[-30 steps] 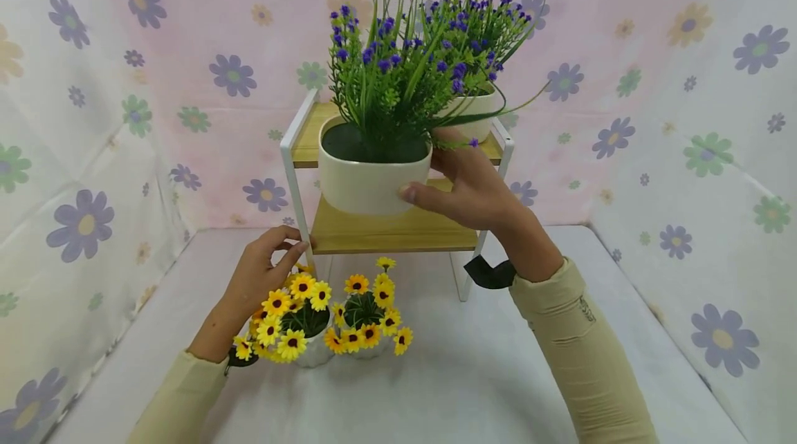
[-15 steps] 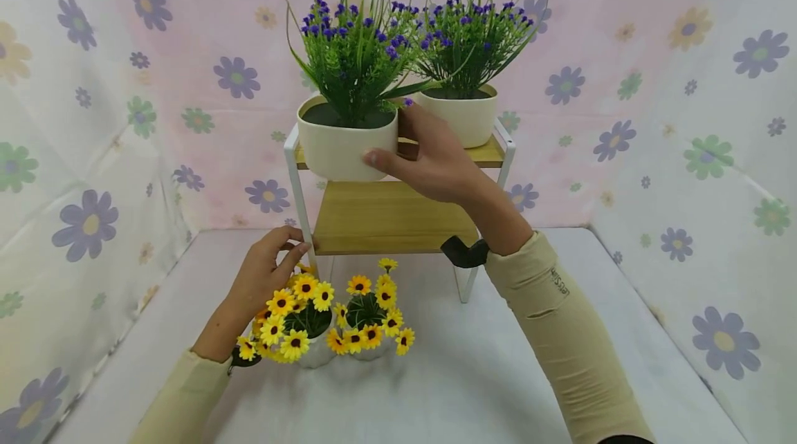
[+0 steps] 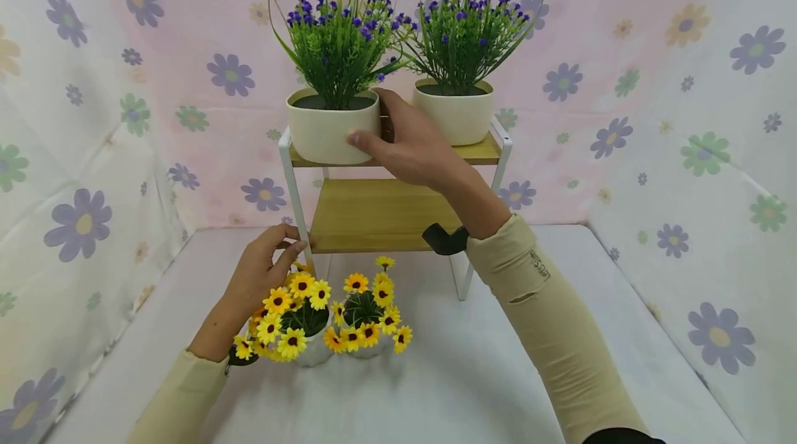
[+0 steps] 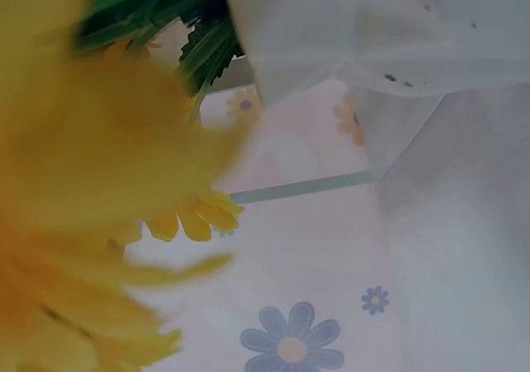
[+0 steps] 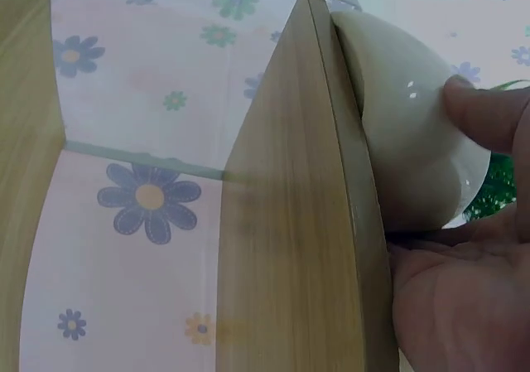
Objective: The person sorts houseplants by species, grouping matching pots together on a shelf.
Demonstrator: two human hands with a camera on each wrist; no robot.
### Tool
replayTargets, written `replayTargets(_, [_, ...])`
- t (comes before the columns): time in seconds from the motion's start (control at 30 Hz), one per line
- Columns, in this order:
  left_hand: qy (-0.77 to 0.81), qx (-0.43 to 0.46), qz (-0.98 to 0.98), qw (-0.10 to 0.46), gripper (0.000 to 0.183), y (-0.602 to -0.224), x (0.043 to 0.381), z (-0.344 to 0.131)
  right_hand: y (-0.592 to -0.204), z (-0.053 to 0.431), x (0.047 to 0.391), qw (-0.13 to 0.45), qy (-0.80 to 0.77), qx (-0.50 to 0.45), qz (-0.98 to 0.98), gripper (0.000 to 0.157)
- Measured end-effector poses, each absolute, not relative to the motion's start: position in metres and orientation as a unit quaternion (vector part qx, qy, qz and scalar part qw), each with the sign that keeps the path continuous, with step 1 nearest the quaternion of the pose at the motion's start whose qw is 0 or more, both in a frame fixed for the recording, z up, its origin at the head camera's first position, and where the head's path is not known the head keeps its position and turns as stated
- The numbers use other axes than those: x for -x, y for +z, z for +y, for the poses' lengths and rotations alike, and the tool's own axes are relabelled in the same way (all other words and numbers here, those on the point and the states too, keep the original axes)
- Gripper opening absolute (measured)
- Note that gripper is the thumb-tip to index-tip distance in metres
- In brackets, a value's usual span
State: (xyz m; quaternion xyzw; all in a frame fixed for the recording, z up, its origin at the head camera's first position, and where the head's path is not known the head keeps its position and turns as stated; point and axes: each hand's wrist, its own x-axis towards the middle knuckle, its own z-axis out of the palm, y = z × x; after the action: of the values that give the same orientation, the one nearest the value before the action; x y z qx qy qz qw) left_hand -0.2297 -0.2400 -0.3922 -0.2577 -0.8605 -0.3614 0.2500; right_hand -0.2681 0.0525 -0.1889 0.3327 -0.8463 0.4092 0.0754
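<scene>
My right hand grips the right side of a cream oval flowerpot with purple flowers and grassy leaves, its thumb on the front. In the right wrist view the pot is at the edge of the top shelf board; whether its whole base rests there cannot be told. A matching flowerpot stands on the right of the top shelf. My left hand pinches the white left front leg of the two-tier shelf rack at lower-board height. Yellow petals hide that hand in the left wrist view.
Two small white pots with yellow daisy-like flowers, one at left and one at right, stand on the white tabletop before the rack. Flower-printed cloth encloses the back and sides.
My right hand has carried the purple-flowered pot left and back, from in front of the rack to the left part of its top shelf. The left hand stays at the rack's leg.
</scene>
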Motion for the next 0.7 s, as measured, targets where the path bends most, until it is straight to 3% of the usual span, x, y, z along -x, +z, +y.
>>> replayTargets(0.1, [-0.361, 0.262, -0.859, 0.252, 0.010, -0.393, 0.230, -0.240, -0.187, 0.048, 0.269, 0.071, 0.406, -0.313, -0.856, 0.074])
replayTargets(0.43, [-0.360, 0.260, -0.858, 0.257, 0.008, -0.392, 0.231, -0.241, -0.181, 0.033, 0.273, 0.073, 0.404, -0.250, -0.877, 0.051])
replayTargets(0.7, [-0.358, 0.261, -0.860, 0.255, 0.007, -0.392, 0.230, -0.239, -0.182, 0.028, 0.275, 0.087, 0.395, -0.233, -0.884, 0.051])
